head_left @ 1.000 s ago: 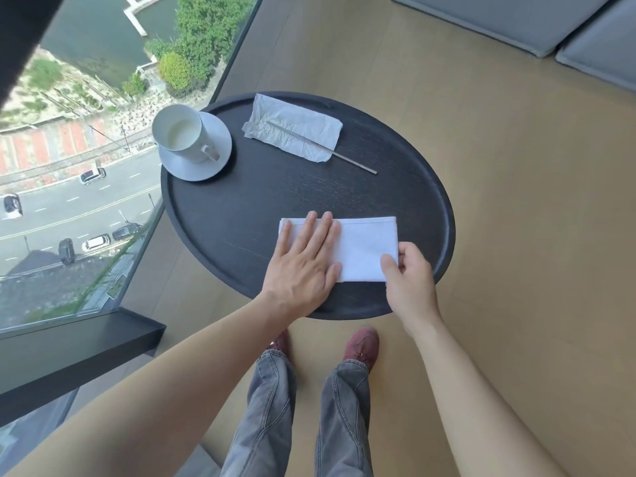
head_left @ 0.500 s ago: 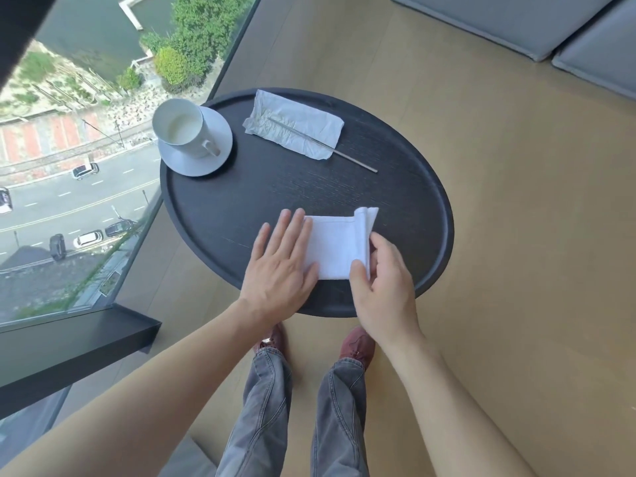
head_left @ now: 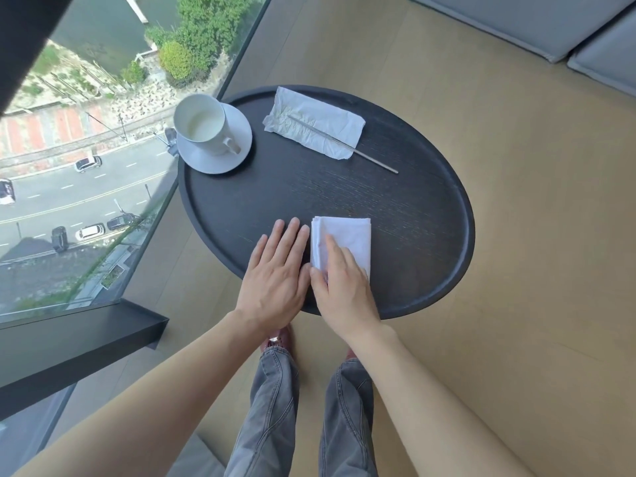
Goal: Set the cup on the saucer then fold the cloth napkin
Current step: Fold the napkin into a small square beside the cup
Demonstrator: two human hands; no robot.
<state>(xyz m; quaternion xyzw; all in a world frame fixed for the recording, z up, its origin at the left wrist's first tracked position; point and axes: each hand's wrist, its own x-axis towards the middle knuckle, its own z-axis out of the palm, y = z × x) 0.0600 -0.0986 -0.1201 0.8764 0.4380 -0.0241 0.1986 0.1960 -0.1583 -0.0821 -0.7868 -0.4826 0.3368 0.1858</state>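
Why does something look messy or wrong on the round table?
Mostly it's tidy. The cup sits upright on its saucer, nothing spilled. One odd thing: the crumpled paper wrapper at the far side, with a thin metal stick poking out. The cloth napkin is folded a bit unevenly along its left edge.

We see a round black worktop | far-left: saucer | far side: crumpled paper napkin, metal straw across it | near edge: folded white cloth napkin, our hands on it
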